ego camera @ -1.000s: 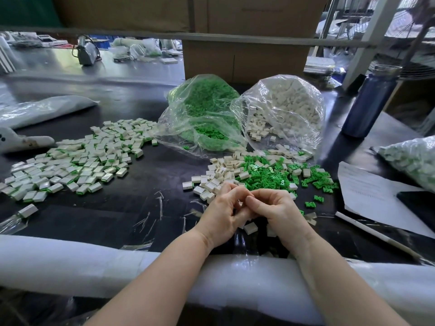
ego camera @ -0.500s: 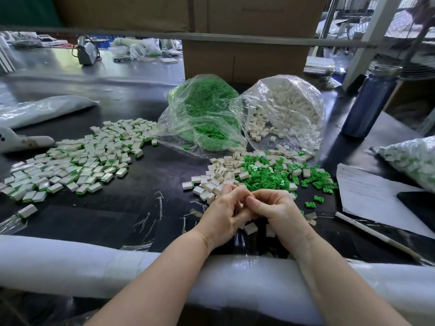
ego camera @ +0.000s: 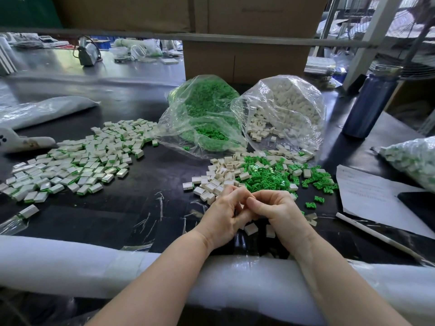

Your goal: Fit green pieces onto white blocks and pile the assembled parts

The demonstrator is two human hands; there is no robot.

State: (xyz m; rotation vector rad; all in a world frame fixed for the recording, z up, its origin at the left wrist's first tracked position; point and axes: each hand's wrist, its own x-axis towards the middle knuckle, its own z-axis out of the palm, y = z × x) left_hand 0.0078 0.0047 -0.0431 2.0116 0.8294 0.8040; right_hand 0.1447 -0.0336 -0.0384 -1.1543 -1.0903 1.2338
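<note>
Head view shows the left hand (ego camera: 221, 216) and right hand (ego camera: 279, 211) pressed together over the dark bench (ego camera: 146, 182), fingers curled around something small between them that I cannot make out. Just beyond them lies a loose heap of green pieces (ego camera: 270, 177) mixed with white blocks (ego camera: 217, 178), spilled before two clear bags, one of green pieces (ego camera: 207, 116) and one of white blocks (ego camera: 286, 111). The pile of assembled parts (ego camera: 75, 161) spreads well off to the left, and two white blocks (ego camera: 250, 228) sit under the wrists.
</note>
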